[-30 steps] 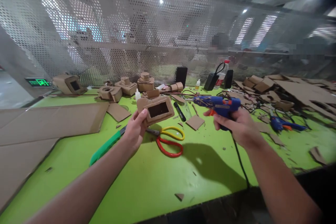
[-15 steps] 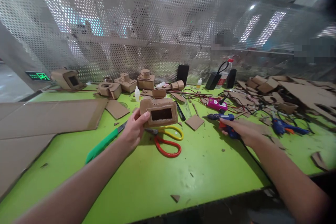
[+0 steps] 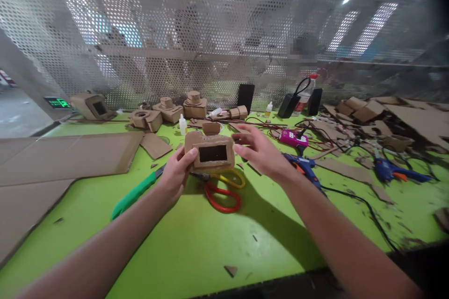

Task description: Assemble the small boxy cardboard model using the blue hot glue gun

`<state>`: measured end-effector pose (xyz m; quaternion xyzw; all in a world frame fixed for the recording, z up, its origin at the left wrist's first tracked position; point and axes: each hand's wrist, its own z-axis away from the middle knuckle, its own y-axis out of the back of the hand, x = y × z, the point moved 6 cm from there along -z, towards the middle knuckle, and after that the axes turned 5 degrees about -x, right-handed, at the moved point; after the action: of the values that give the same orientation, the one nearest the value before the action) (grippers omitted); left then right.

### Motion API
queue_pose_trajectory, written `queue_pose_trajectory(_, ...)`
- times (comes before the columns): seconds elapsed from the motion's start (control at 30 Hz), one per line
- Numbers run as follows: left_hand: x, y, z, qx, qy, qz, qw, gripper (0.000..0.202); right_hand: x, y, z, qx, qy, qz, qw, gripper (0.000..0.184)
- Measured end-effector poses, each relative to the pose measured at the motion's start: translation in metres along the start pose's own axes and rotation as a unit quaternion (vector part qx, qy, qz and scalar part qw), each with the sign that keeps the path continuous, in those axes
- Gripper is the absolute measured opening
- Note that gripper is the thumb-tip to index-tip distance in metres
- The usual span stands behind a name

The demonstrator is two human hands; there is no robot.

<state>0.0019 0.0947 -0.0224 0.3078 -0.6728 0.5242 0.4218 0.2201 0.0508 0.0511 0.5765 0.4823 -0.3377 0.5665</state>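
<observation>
My left hand (image 3: 178, 172) grips the left end of a cardboard camera body (image 3: 229, 147), thumb on the face beside its dark rectangular opening. At the other end, my right hand (image 3: 261, 152) is open with fingers apart, close to the camera's right edge; I cannot tell whether the fingertips touch it. Below the camera lie scissors (image 3: 224, 208) with one red and one yellow handle. A green-handled knife (image 3: 135, 194) rests by my left forearm. Partly behind my right wrist, a blue hot glue gun (image 3: 308, 168) lies on the table.
More cardboard cameras (image 3: 168, 111) line the back of the green table (image 3: 196, 252). Cardboard sheets (image 3: 70, 159) cover the left. A pink power strip (image 3: 293, 138), cables, a second glue gun (image 3: 393, 172) and cardboard scraps (image 3: 403, 121) occupy the right. A small glue bottle (image 3: 183, 126) stands behind.
My right hand has let go of the glue gun, which now lies on the table, and has moved left to the camera's right end. My left hand still holds the cardboard camera.
</observation>
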Motion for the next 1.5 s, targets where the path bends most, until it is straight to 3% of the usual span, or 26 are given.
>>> queue_pose_trajectory(0.1,-0.001,-0.001,0.003,-0.010,0.011,-0.021,1.000,0.048,0.025,-0.029,-0.022,-0.049,-0.007,-0.139,0.989,0.080)
queue_pose_trajectory(0.23,-0.001,-0.007,0.008,-0.033,0.016,-0.045,0.998,0.052,0.052,-0.043,-0.019,-0.065,-0.013,-0.270,0.960,0.075)
queue_pose_trajectory(0.4,0.000,-0.013,0.012,-0.048,0.021,-0.063,0.997,0.052,0.053,-0.053,-0.008,-0.084,-0.035,-0.374,0.923,0.082)
queue_pose_trajectory(0.5,-0.001,-0.015,0.012,-0.060,0.030,-0.075,0.995,0.050,0.049,-0.056,-0.009,-0.079,-0.037,-0.409,0.908,0.074)
queue_pose_trajectory(0.7,-0.002,-0.013,0.009,-0.061,0.021,-0.103,0.993,0.052,0.052,-0.058,-0.012,-0.059,-0.023,-0.402,0.913,0.075)
queue_pose_trajectory(0.83,0.000,-0.015,0.008,-0.078,-0.008,-0.129,0.989,0.054,0.056,-0.052,-0.012,-0.014,0.025,-0.331,0.943,0.077)
queue_pose_trajectory(0.97,0.014,-0.011,0.011,0.000,-0.081,-0.265,0.961,0.059,0.038,-0.034,-0.004,0.095,0.190,-0.101,0.972,0.085)
queue_pose_trajectory(1.03,0.023,-0.014,0.015,0.028,-0.128,-0.350,0.928,0.052,0.023,-0.027,0.007,0.177,0.272,0.064,0.944,0.088)
queue_pose_trajectory(1.13,0.032,-0.025,0.024,0.029,-0.194,-0.438,0.877,0.041,0.007,-0.030,0.022,0.261,0.358,0.254,0.860,0.091)
queue_pose_trajectory(1.2,0.034,-0.034,0.032,0.016,-0.229,-0.468,0.853,0.039,0.002,-0.035,0.028,0.280,0.387,0.320,0.818,0.090)
queue_pose_trajectory(1.3,0.031,-0.043,0.040,-0.019,-0.242,-0.486,0.839,0.042,0.001,-0.042,0.032,0.298,0.404,0.361,0.786,0.090)
queue_pose_trajectory(1.37,0.030,-0.046,0.044,-0.028,-0.250,-0.502,0.828,0.046,0.004,-0.041,0.032,0.305,0.394,0.345,0.795,0.090)
queue_pose_trajectory(1.4,0.030,-0.047,0.046,-0.034,-0.262,-0.512,0.817,0.048,0.006,-0.039,0.030,0.308,0.375,0.318,0.814,0.089)
queue_pose_trajectory(1.5,0.032,-0.055,0.052,-0.066,-0.317,-0.555,0.766,0.049,0.022,-0.028,0.017,0.285,0.276,0.144,0.907,0.084)
